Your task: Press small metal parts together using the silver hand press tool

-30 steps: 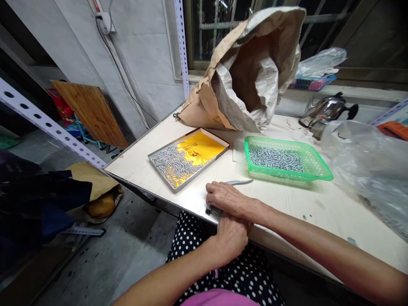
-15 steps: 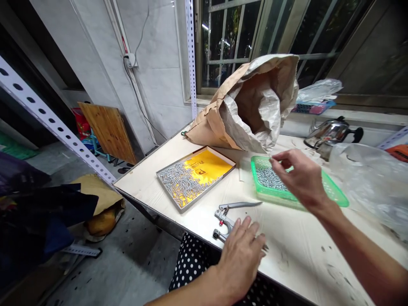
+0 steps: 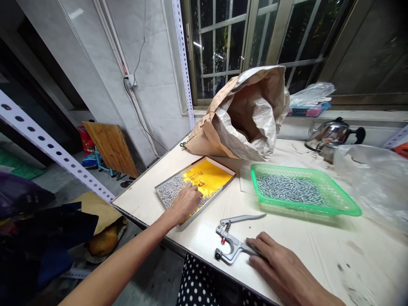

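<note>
My left hand is over the shallow box, its fingers bent down among small silver metal pieces that look like screws or springs. Whatever its fingertips pinch is hidden. On the table in front of me lie the grey hand-press pliers, with a spring and a red-tipped jaw. My right hand grips their lower handle, thumb on the near side and fingers on the far side. A green plastic basket beyond it contains many similar silver pieces.
An open brown paper sack leans at the back of the table. A metal kettle and a clear plastic bag are at the right. A perforated white post slants along the left side.
My right hand has left the green basket and come down onto the pliers' handle. My left hand has moved from the pliers to the shallow box. The pliers remain on the table.
</note>
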Action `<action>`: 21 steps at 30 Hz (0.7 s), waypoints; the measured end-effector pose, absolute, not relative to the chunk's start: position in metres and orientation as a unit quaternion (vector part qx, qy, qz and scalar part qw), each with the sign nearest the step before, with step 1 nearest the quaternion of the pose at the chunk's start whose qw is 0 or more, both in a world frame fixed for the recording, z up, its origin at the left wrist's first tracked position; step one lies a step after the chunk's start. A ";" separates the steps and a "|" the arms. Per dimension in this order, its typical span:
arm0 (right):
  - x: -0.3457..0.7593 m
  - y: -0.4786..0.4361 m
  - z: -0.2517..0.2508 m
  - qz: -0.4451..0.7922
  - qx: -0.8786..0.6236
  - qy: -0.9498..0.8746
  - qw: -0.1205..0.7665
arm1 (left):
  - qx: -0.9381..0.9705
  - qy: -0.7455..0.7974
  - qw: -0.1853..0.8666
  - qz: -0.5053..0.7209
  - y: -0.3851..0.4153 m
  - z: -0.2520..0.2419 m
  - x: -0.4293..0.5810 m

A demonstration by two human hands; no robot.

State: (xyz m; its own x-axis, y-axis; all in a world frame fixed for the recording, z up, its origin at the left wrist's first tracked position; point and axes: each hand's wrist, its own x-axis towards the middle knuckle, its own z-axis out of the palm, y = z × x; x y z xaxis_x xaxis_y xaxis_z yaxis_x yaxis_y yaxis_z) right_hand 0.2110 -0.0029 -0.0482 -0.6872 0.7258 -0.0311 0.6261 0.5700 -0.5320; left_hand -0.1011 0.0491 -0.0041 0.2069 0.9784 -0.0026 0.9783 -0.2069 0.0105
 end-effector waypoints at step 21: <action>0.209 -0.008 -0.074 0.120 -0.387 -0.902 0.147 | 0.766 0.641 0.051 -0.012 0.069 -0.006 -0.082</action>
State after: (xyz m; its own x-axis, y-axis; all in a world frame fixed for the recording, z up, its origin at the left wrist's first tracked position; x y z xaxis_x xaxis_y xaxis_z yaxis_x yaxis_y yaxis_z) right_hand 0.2087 -0.0080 -0.0741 -0.6575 0.7333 0.1731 0.6625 0.6721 -0.3308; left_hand -0.0819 0.0695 -0.0063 0.1778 0.9805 -0.0832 0.9829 -0.1729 0.0628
